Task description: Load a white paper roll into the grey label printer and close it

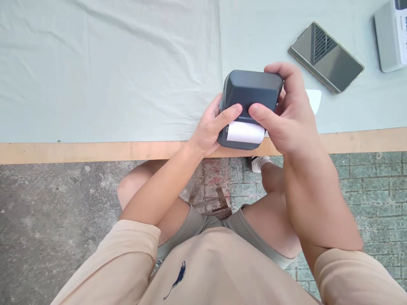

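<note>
Both hands hold a dark label printer (254, 89) above the table's front edge. White label paper (244, 132) curls out of its near end. My left hand (211, 127) grips the printer's left side, thumb lying on the top face. On the right side, my right hand (291, 110) is wrapped round the printer, its thumb also on top near the printed lettering and its index finger at the far right corner. Most of the other fingers are hidden beneath and behind the printer.
A smartphone (327, 57) lies face up on the pale tablecloth (143, 76), right of the printer. Beyond it stands a white-grey box (389, 42), cut off by the frame. A white piece (314, 100) shows behind my right hand. The wooden table edge (79, 151) runs across, above my knees.
</note>
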`<state>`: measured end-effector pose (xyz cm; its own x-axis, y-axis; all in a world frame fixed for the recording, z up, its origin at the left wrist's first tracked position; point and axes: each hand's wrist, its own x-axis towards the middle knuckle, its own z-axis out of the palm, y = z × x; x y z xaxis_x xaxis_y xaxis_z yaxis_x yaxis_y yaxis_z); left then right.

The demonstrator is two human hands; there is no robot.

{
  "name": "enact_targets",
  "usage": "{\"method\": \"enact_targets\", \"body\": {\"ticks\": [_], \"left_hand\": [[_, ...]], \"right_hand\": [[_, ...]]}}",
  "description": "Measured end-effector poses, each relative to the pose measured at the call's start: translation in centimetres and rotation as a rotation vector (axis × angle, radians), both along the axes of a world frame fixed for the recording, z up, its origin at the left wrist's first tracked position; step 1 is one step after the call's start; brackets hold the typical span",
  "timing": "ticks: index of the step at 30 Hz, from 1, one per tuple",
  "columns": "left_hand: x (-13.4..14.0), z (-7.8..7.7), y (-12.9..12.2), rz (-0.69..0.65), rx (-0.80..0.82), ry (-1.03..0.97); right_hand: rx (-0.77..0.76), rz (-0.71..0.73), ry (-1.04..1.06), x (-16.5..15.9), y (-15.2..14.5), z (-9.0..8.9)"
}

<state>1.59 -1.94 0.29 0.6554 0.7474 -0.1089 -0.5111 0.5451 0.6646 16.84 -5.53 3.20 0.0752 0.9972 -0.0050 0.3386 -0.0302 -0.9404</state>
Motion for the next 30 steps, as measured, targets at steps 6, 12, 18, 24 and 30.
{"method": "enact_targets", "body": {"ticks": [6, 12, 18, 24, 30], "left_hand": [[0.3, -0.7, 0.6, 0.050, -0.156, -0.039], [0.6, -0.9, 0.9, 0.107, -0.196, -0.021], [0.4, -0.7, 1.0, 0.127, -0.185, -0.025], [0.5, -0.9, 1.1, 0.056, -0.165, -0.068], [0.4, -0.6, 0.6, 0.041, -0.096, -0.040]], "right_hand": [[0.008, -0.021, 0.056, -0.2, 0.4, 0.3], [0.046, 0.015, -0.107, 0.5, 0.2, 1.8], [0.018, 0.007, -0.176, 0.5, 0.2, 2.0], [0.187, -0.265, -0.197, -0.7, 0.6, 2.4], [0.379, -0.320, -0.159, -1.1, 0.8, 2.9]]}}
